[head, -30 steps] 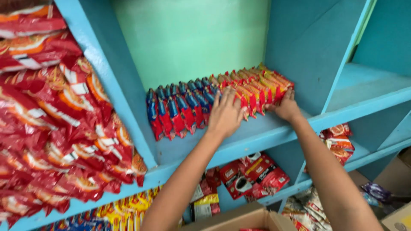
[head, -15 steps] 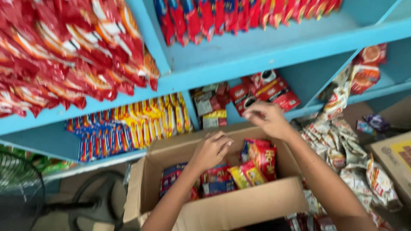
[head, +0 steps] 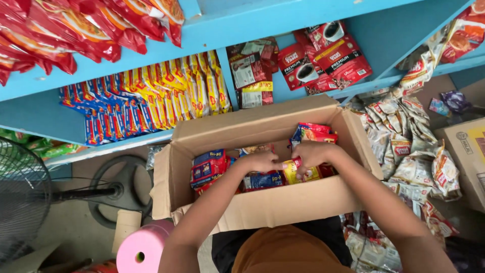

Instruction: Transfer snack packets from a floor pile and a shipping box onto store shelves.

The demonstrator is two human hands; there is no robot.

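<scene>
We are leaning over an open cardboard box (head: pixel 283 202) standing on the floor below the blue shelves (head: pixel 242 25), and both our hands are down inside it. Our left hand (head: pixel 260 162) is curling over the snack packets (head: pixel 262 179) in the middle of the box, its fingers bent and pressing on a blue packet; we cannot tell whether its grip is actually closing around one. Our right hand (head: pixel 310 154) is meeting the left just beside it, its grip pinching a small red and yellow packet (head: pixel 298 172) between thumb and fingers. More packets are lying loose in the box: a red and blue one (head: pixel 208 169) toward the left wall and red ones (head: pixel 316 134) standing against the back wall.

Above the box, yellow and blue packets (head: pixel 151 101) are standing in a row on the lower shelf, with red coffee pouches (head: pixel 323 55) in the next compartment to the right. Red noodle packs (head: pixel 76 30) are hanging over the shelf above. Strips of pale sachets (head: pixel 404 146) are piling up right of the box. A pink roll (head: pixel 144 250) and a floor fan (head: pixel 25 197) are sitting to the left.
</scene>
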